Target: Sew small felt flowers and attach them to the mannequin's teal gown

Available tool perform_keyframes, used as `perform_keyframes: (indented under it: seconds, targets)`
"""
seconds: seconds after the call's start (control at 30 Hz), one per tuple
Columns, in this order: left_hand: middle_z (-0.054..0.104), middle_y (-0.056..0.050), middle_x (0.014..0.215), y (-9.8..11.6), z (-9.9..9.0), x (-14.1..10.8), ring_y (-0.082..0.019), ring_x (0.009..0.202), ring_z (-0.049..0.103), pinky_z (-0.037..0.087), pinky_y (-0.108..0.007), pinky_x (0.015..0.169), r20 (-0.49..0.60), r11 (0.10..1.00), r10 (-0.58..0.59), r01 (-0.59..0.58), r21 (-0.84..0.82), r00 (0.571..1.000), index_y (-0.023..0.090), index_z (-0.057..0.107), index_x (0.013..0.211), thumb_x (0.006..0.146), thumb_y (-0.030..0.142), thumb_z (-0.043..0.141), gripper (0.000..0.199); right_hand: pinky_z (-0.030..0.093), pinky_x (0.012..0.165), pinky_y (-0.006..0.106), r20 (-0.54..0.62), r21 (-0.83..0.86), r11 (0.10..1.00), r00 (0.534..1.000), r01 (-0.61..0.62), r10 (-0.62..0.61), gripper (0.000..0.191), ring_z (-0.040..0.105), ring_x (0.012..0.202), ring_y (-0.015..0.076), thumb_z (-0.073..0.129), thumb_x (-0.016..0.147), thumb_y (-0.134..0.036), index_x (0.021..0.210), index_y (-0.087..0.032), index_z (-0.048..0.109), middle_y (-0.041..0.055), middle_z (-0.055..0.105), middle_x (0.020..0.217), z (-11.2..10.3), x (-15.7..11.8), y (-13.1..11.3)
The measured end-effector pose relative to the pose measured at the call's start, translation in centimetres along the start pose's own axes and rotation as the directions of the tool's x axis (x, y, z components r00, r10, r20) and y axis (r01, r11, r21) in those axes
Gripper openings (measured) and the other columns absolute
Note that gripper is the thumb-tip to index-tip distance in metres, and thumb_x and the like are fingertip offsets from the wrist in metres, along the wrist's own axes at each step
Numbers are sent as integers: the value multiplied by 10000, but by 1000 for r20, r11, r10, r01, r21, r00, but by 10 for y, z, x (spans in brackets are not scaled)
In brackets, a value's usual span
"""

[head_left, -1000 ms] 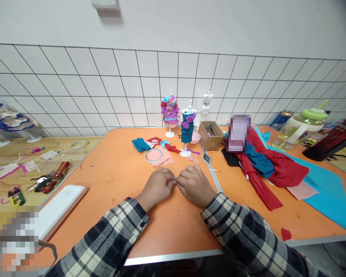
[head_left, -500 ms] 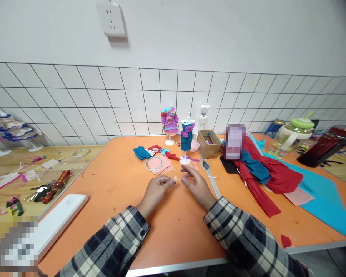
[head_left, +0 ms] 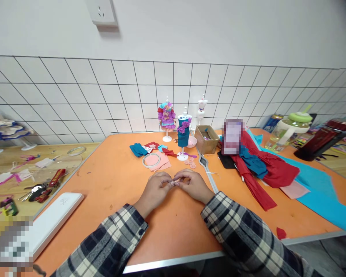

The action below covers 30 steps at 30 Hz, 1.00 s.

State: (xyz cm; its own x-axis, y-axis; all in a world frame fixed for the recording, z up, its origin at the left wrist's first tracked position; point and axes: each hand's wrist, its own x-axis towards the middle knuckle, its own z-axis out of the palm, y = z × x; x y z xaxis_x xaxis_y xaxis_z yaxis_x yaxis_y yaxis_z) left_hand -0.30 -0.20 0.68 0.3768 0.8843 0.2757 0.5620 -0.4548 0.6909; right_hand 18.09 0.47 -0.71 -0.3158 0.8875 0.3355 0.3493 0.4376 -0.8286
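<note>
Both hands meet fingertip to fingertip low above the orange table (head_left: 123, 181). My left hand (head_left: 157, 189) pinches a small pink piece, almost wholly hidden by the fingers now. From the other side, my right hand (head_left: 192, 185) is closed in a pinch at the same spot. Just beyond the hands lie small pink cut-outs (head_left: 190, 163) and a pink cloth (head_left: 163, 165) under a pale ring (head_left: 143, 161). A mini dress form (head_left: 183, 136) in a teal dress with purple flowers stands behind them.
Behind stand a dress form in purple (head_left: 166, 117), a bare white one (head_left: 202, 107) and an open box (head_left: 207, 144). Right are a phone (head_left: 232, 136), red cloth (head_left: 282, 173), blue cloth (head_left: 320, 209), a jug (head_left: 290, 132) and a dark flask (head_left: 320, 142). A white power bank (head_left: 56, 225) lies left.
My right hand has gone from apart with fingers spread to a pinch against my left fingertips. The pink piece, visible before at the left fingertips, is now mostly covered. The view has shifted slightly.
</note>
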Motion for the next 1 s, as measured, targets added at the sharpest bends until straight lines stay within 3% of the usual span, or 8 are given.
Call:
perform_keyframes:
  seconds: [0.13, 0.27, 0.47, 0.6, 0.73, 0.8, 0.87, 1.0]
  targets:
    - [684, -47, 906, -3, -5, -1, -197, 916, 576, 413, -337, 847, 82, 987, 122, -129, 98, 989, 195, 707, 792, 900, 264, 514, 232, 460, 815, 305, 40, -143, 978, 988, 150, -146, 188, 604, 930, 166, 662, 783, -177, 967, -209, 680, 45, 674, 1015, -2, -2, 1]
    - [680, -40, 875, -3, -8, -1, -193, 906, 573, 400, -346, 865, 151, 976, 158, -178, 128, 976, 202, 714, 817, 921, 284, 489, 262, 438, 775, 295, 80, -262, 947, 982, 187, -172, 157, 595, 819, 159, 635, 752, -112, 888, -188, 656, 18, 682, 849, -2, -3, 0]
    - [687, -73, 864, 0, -6, 0, -203, 848, 609, 455, -323, 802, 82, 999, 19, -23, 48, 996, 175, 731, 835, 831, 426, 621, 274, 432, 708, 271, 80, -273, 955, 992, 118, -100, 59, 586, 750, 143, 642, 757, -135, 797, -178, 647, 6, 663, 767, -8, -4, -2]
    - [686, -67, 854, -4, -4, 2, -197, 838, 621, 467, -320, 798, 68, 998, -5, 9, -65, 998, 171, 714, 801, 827, 364, 611, 220, 471, 711, 278, 118, -133, 991, 993, 25, -10, 43, 606, 748, 143, 638, 793, -208, 803, -181, 669, 19, 679, 785, -10, -3, -2]
    - [689, -61, 824, -9, -4, 3, -197, 808, 623, 474, -318, 777, 32, 964, -136, 140, -228, 990, 163, 685, 762, 803, 363, 613, 217, 524, 732, 284, 49, 164, 978, 991, -132, 126, 295, 650, 853, 157, 608, 828, -280, 1108, -191, 626, 69, 682, 962, -11, -4, -1]
    - [686, -51, 789, -9, -5, 2, -193, 774, 616, 471, -307, 743, 64, 924, -219, 228, -307, 974, 156, 678, 758, 784, 388, 631, 237, 535, 742, 289, 11, 182, 979, 996, -87, 87, 428, 639, 921, 164, 624, 821, -303, 1237, -219, 562, 90, 650, 1097, -11, -6, -2]
    - [683, -42, 772, -8, -5, 1, -186, 760, 609, 462, -296, 733, 118, 874, -264, 289, -390, 957, 150, 679, 770, 779, 400, 636, 253, 538, 726, 282, 23, 89, 996, 1000, 9, -12, 485, 621, 942, 167, 672, 790, -314, 1257, -254, 559, 83, 622, 1171, -11, -8, -5]
    - [696, -44, 826, -5, -3, -3, -191, 818, 612, 449, -300, 791, 175, 795, -281, 331, -508, 944, 149, 691, 821, 798, 402, 622, 263, 523, 741, 279, 27, -101, 985, 990, 140, -138, 336, 620, 940, 172, 693, 783, -262, 1117, -257, 653, 53, 666, 1061, -6, -11, -10]
